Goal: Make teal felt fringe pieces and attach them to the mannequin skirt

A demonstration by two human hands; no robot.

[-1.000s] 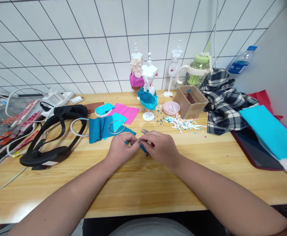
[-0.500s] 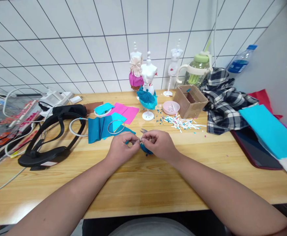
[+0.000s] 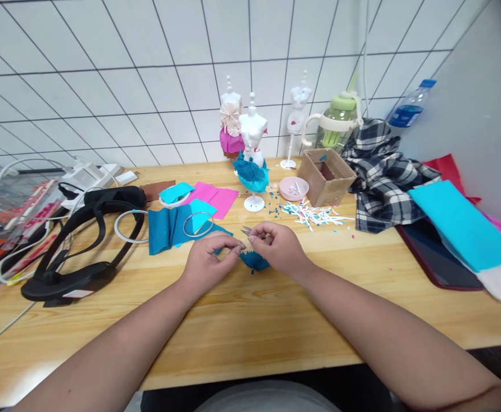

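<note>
My left hand (image 3: 212, 258) is closed in a pinch, thumb against forefinger, on something too small to make out. Close on its right, my right hand (image 3: 278, 249) has its fingers pressed together, and what they hold is hidden. Grey pointed scissor blades (image 3: 245, 230) stick out beyond the right fingers; whether that hand grips them cannot be told. Below the fingertips, on the tabletop, lies a small gathered piece of teal crepe paper (image 3: 254, 262) with a jagged edge. A white mini dress form (image 3: 252, 129) wearing a ruffled teal skirt (image 3: 251, 173) stands beyond the hands.
Teal sheets (image 3: 168, 229), pink paper (image 3: 218, 198) and a metal ring (image 3: 197, 225) lie left of centre. A black headset (image 3: 82, 280) is farther left. Paper scraps (image 3: 314, 214), a pink bowl (image 3: 294, 189) and a cardboard box (image 3: 328, 182) sit back right. A tablet (image 3: 441, 257) lies right.
My fingertips, close together before, have drawn a little apart. More of the teal crepe paper shows between them. The whole view has shifted slightly.
</note>
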